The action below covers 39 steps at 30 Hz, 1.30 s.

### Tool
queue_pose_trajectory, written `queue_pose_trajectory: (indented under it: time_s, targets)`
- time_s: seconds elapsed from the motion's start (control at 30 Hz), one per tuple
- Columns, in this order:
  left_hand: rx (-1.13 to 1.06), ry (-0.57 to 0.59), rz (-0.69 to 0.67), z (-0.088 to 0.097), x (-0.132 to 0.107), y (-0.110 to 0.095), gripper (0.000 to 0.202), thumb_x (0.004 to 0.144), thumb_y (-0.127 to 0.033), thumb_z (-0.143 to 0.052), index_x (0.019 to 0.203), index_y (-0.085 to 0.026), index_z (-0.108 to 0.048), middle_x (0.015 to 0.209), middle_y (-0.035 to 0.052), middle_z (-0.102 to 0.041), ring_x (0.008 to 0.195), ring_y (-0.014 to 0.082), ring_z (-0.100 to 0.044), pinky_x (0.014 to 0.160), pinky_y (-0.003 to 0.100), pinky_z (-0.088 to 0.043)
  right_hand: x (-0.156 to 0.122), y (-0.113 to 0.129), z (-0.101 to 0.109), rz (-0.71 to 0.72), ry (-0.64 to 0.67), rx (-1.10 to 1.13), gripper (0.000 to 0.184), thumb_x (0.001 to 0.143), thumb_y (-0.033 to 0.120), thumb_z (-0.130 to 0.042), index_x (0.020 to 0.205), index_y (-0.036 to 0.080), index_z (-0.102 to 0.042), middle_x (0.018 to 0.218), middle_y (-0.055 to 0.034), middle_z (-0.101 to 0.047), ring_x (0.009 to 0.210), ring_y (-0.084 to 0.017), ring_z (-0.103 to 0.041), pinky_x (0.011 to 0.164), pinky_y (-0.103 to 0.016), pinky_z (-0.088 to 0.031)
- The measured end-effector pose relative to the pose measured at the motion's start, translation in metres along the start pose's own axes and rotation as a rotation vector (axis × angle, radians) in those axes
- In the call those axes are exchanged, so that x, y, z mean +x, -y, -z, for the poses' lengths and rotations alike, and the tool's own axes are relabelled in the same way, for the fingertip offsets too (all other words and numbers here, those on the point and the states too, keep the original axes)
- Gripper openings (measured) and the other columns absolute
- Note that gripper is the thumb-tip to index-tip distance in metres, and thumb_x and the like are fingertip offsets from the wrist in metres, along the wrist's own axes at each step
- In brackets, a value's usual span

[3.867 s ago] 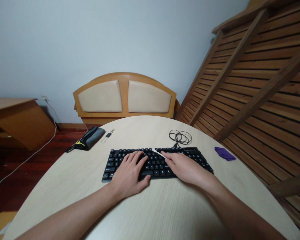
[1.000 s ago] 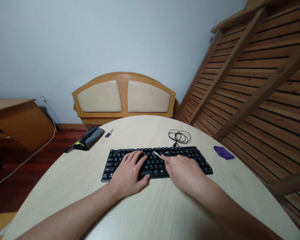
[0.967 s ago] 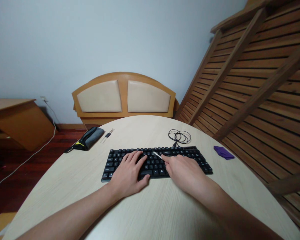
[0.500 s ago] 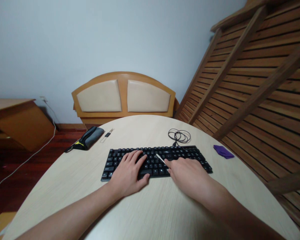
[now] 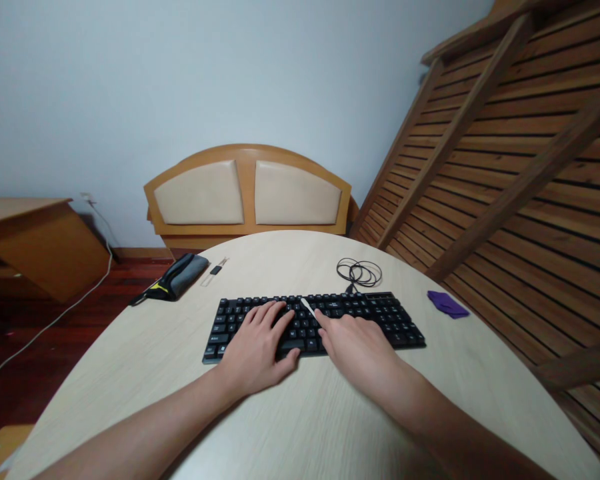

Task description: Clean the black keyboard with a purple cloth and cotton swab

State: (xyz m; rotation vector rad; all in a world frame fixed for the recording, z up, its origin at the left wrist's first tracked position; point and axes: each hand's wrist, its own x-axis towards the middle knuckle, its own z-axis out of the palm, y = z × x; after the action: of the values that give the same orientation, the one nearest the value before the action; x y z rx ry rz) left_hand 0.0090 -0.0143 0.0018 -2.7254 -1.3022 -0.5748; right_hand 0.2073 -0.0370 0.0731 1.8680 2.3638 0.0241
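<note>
A black keyboard lies across the middle of a pale round wooden table. My left hand rests flat on the keyboard's left half, fingers spread over the keys. My right hand sits over the keyboard's middle with its fingers closed round a thin white stick. The stick's tip points up and left onto the keys between the two hands.
The keyboard's black cable lies coiled behind it. A purple cloth sits at the right edge, a grey pouch and a small clear item at the far left. A wooden headboard and slatted frame stand beyond.
My right hand has slid left along the keyboard with the white stick, whose tip is now nearer my left hand. My left hand has stayed put.
</note>
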Motion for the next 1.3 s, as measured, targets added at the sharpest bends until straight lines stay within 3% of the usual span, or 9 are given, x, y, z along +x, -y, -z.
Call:
queue_pose_trajectory:
  time_s: [0.2,0.43,0.87,1.13,1.3]
  targets:
    - [-0.009,-0.007,-0.001,0.000,0.000,0.000,0.060,0.089,-0.045,-0.062,0.140,-0.015,-0.055,0.148,0.0162,-0.051,0.139,0.0363,-0.044,0.115,0.055,-0.037,0.002,0.006,-0.014,0.003,-0.012,-0.021,0.042,0.103,0.022,-0.043,0.143,0.020,-0.056,0.084,-0.0134,-0.078,0.077,-0.028,-0.077,0.061,-0.030,-0.051]
    - [-0.007,-0.003,0.001,0.000,0.000,0.000,0.060,0.088,-0.045,-0.062,0.140,-0.014,-0.056,0.148,0.0169,-0.051,0.138,0.0360,-0.044,0.115,0.055,-0.037,-0.002,0.010,-0.010,0.037,0.044,-0.020,0.057,0.095,0.012,-0.044,0.152,0.010,-0.043,0.090,-0.0164,-0.078,0.082,-0.030,-0.076,0.065,-0.034,-0.053]
    - [-0.027,-0.019,-0.007,0.001,0.000,0.000,0.060,0.088,-0.044,-0.062,0.140,-0.014,-0.056,0.146,0.0174,-0.052,0.137,0.0361,-0.045,0.115,0.054,-0.037,0.018,0.019,-0.021,-0.001,-0.043,0.003,0.059,0.097,0.013,-0.043,0.156,0.011,-0.037,0.092,-0.0178,-0.077,0.087,-0.030,-0.076,0.071,-0.034,-0.055]
    - [-0.023,-0.020,-0.009,0.002,-0.001,0.000,0.059,0.088,-0.045,-0.061,0.139,-0.014,-0.056,0.147,0.0178,-0.052,0.137,0.0355,-0.045,0.114,0.053,-0.037,-0.004,0.017,-0.011,0.004,-0.014,0.005,0.055,0.098,0.017,-0.042,0.153,0.016,-0.043,0.094,-0.0171,-0.077,0.087,-0.030,-0.076,0.071,-0.035,-0.054]
    - [-0.022,-0.019,-0.015,0.003,-0.002,0.000,0.059,0.091,-0.046,-0.060,0.140,-0.014,-0.056,0.148,0.0173,-0.052,0.138,0.0353,-0.045,0.115,0.053,-0.036,-0.016,0.011,-0.024,-0.045,-0.006,-0.026,0.059,0.098,0.011,-0.040,0.156,0.022,-0.039,0.090,-0.0138,-0.078,0.081,-0.026,-0.076,0.069,-0.031,-0.053]
